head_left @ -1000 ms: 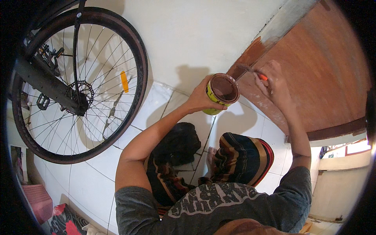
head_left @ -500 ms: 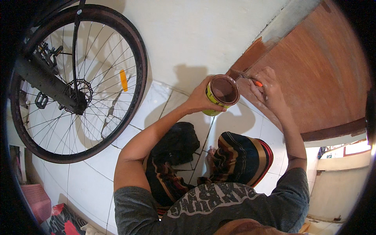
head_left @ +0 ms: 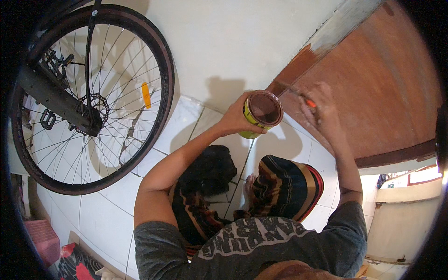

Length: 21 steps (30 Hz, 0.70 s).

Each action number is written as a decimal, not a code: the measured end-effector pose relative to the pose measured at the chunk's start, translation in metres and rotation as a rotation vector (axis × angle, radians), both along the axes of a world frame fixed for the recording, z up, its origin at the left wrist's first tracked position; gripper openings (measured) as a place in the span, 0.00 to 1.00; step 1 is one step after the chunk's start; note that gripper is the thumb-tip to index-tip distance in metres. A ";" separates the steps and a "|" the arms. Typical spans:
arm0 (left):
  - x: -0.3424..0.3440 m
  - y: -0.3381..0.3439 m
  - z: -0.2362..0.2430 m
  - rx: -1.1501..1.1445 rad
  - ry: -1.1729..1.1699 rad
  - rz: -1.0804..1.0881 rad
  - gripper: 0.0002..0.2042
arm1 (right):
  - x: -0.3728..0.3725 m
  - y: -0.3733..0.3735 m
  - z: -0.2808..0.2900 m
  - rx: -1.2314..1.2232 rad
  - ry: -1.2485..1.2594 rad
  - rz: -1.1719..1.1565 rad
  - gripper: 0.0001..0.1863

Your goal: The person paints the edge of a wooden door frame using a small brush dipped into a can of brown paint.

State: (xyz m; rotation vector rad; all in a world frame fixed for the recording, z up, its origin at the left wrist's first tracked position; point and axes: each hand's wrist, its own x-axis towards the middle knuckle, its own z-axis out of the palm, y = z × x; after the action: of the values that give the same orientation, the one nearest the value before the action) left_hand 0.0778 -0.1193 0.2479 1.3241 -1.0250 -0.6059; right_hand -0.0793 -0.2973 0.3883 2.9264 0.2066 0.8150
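Note:
My left hand (head_left: pixel 234 117) is wrapped round a yellow-green paint can (head_left: pixel 264 110), tilted a little, with brown paint inside and smeared on its rim. To the right of the can, my right hand (head_left: pixel 325 109) grips a paintbrush with an orange handle (head_left: pixel 310 102); motion smears both. The brush head points left, at the lower part of a brown door frame (head_left: pixel 295 67). Whether the bristles touch the wood I cannot tell. Fresh-looking darker brown coats part of the frame, whose upper stretch is greyish. Beside it is the brown wooden door (head_left: pixel 373 93).
A bicycle wheel (head_left: pixel 163 60) with an orange reflector stands on the left, by the white wall (head_left: pixel 224 42). White tiles (head_left: pixel 109 210) cover the floor. Beneath my left forearm lies a dark bundle (head_left: pixel 210 170). Patterned cloth (head_left: pixel 77 263) sits at the lower left.
My right hand and the paintbrush have shifted slightly along the frame's lower end and are now blurred. The can stays held at nearly the same spot.

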 end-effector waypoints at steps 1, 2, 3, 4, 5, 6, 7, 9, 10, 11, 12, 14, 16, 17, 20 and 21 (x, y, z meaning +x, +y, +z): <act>-0.001 0.001 -0.001 0.001 0.007 -0.005 0.51 | 0.006 -0.002 -0.007 0.031 0.055 0.037 0.15; 0.000 0.000 -0.001 0.002 0.013 -0.011 0.52 | 0.010 -0.005 -0.010 0.032 0.064 0.048 0.15; 0.001 -0.001 0.000 -0.003 -0.006 -0.011 0.52 | 0.013 -0.008 -0.011 0.031 0.074 0.058 0.14; 0.001 0.001 -0.002 -0.001 -0.019 -0.010 0.52 | 0.014 -0.007 -0.013 0.039 0.089 0.068 0.14; 0.001 0.003 -0.004 0.001 -0.033 -0.011 0.52 | 0.014 -0.007 -0.012 0.016 0.058 0.035 0.14; 0.001 0.004 -0.006 0.012 -0.020 -0.006 0.52 | 0.012 -0.007 -0.006 -0.007 0.027 0.000 0.14; 0.001 0.005 -0.005 0.020 -0.009 -0.005 0.52 | 0.009 -0.008 0.001 -0.033 -0.004 -0.039 0.13; 0.002 0.007 -0.008 0.006 0.008 0.000 0.52 | 0.000 -0.007 0.021 -0.099 -0.107 -0.029 0.13; 0.002 0.006 -0.011 -0.017 0.013 -0.003 0.52 | -0.006 -0.005 0.028 -0.131 -0.159 -0.027 0.13; 0.003 0.006 -0.014 -0.039 0.018 -0.007 0.52 | -0.010 -0.001 0.030 -0.098 -0.165 -0.025 0.13; 0.005 0.007 -0.017 -0.040 0.035 -0.001 0.52 | -0.013 0.005 0.031 -0.064 -0.171 -0.023 0.13; 0.006 0.007 -0.019 -0.047 0.067 -0.002 0.52 | -0.015 0.010 0.024 -0.001 -0.111 -0.029 0.13; 0.006 0.010 -0.017 -0.009 0.051 -0.008 0.52 | -0.009 0.010 -0.003 0.065 0.018 -0.023 0.13; 0.006 0.007 -0.014 0.000 0.042 -0.016 0.52 | -0.009 0.000 -0.016 0.035 0.053 -0.012 0.13; 0.002 0.004 -0.017 -0.012 0.011 -0.001 0.52 | 0.000 -0.024 -0.038 -0.004 0.120 0.024 0.15; 0.002 0.004 -0.018 -0.013 0.007 -0.001 0.52 | 0.003 -0.030 -0.038 -0.005 0.116 0.022 0.15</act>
State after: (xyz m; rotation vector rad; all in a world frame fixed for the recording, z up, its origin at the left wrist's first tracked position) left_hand 0.0798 -0.1154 0.2298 1.3092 -1.0230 -0.6035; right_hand -0.0768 -0.3271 0.3507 2.9740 0.2501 0.6472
